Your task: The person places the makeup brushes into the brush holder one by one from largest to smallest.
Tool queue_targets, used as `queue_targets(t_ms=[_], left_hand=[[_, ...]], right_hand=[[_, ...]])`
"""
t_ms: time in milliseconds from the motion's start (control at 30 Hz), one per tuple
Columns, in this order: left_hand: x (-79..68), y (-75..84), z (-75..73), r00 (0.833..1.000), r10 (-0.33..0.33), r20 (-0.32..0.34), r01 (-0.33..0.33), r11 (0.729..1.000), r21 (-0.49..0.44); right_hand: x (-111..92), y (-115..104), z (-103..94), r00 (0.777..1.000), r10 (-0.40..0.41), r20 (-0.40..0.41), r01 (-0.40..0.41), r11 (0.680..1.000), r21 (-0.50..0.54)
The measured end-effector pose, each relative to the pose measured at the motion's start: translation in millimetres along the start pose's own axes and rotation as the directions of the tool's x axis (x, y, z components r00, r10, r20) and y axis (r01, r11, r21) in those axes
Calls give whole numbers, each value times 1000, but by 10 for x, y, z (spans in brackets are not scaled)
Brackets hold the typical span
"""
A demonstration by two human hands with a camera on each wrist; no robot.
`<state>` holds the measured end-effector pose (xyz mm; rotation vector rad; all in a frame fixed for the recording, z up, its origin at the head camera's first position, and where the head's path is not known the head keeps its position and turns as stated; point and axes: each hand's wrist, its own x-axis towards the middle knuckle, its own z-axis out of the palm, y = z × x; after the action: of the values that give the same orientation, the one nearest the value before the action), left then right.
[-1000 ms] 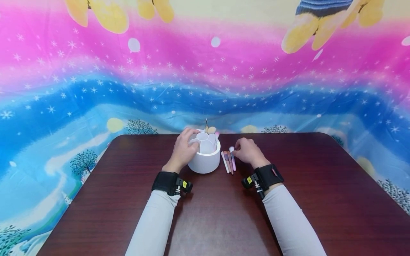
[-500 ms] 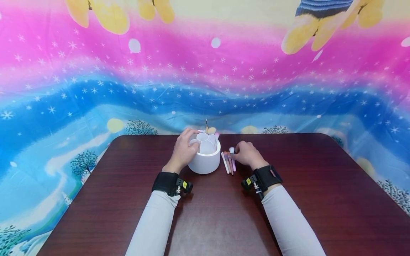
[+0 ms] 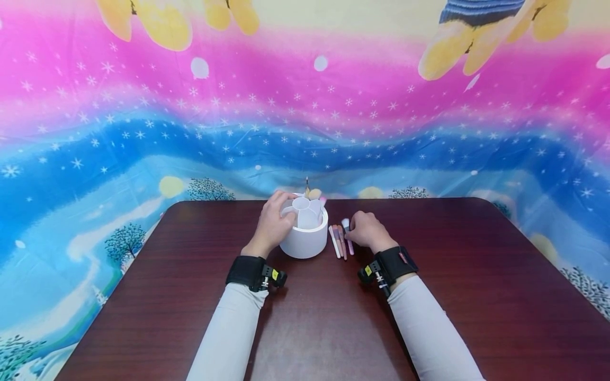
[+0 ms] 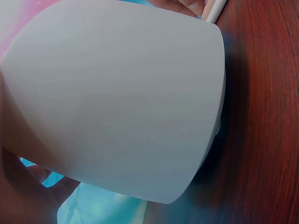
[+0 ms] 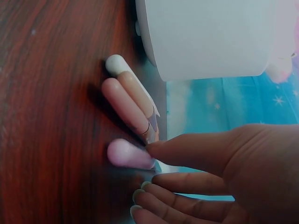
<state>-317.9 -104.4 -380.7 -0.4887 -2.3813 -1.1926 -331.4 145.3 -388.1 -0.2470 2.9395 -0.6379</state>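
Note:
A white round brush holder (image 3: 303, 244) with several compartments stands upright on the table. My left hand (image 3: 272, 222) grips its upper left rim, thumb near the front and fingers farther back. Its smooth wall fills most of the left wrist view. Right of the holder, my right hand (image 3: 369, 231) pinches a makeup brush with a lilac-pink handle (image 5: 128, 154) between thumb and index finger. The brush's pale bristles point away from me, and its handle end is close to the tabletop. Beside it lie a white-handled brush (image 5: 116, 64), a tan-handled brush (image 5: 133, 91) and a pink-handled brush (image 5: 122, 102).
Several makeup brushes (image 3: 314, 194) stand in the back of the holder, bristles up. The dark red-brown wooden table (image 3: 305, 323) reaches back to a colourful printed cloth (image 3: 305, 127). Each wrist carries a strapped camera.
My right hand has shifted slightly, and the lilac-pink brush has moved a little to the right, away from the other brushes. My left hand and the holder stay put.

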Motion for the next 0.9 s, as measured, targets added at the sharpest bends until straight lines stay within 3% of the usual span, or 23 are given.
queue_targets(t_ms=[900], left_hand=[[-9, 16, 2, 1000, -9, -3, 9, 1000, -6]], right_hand=[[-39, 82, -97, 995, 39, 94, -36, 999, -36]])
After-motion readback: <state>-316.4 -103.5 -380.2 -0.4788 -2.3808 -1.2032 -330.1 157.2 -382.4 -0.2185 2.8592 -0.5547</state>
